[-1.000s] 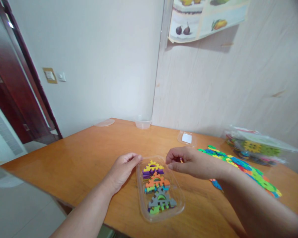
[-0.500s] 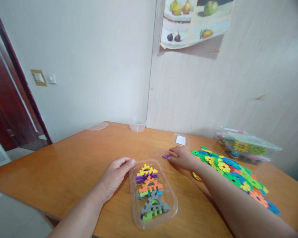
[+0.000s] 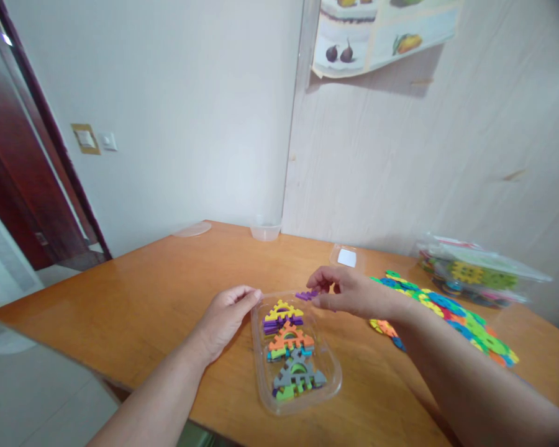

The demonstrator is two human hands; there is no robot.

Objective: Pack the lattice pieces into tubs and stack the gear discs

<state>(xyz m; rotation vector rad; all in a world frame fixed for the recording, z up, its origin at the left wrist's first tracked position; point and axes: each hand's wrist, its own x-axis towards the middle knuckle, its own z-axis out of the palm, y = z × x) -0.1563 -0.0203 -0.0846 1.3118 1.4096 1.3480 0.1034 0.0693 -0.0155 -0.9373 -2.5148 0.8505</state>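
Illumination: bright, soft, cool; strongest on the smooth white painted wall (image 3: 242, 155), 11 o'clock. Shadows: grey band beneath the white paper sheet of painted fruit (image 3: 377, 37), 1 o'clock; dark patch beside the bare right forearm (image 3: 456, 366), between 4 and 5 o'clock. Glare: small white spot by the dark red-brown door (image 3: 23, 180), 10 o'clock; pale glints, clear rounded plastic tray (image 3: 338, 374), 6 o'clock. Definition: mild softness throughout. Edges: wide-angle stretch; darkened corner, 2 o'clock.
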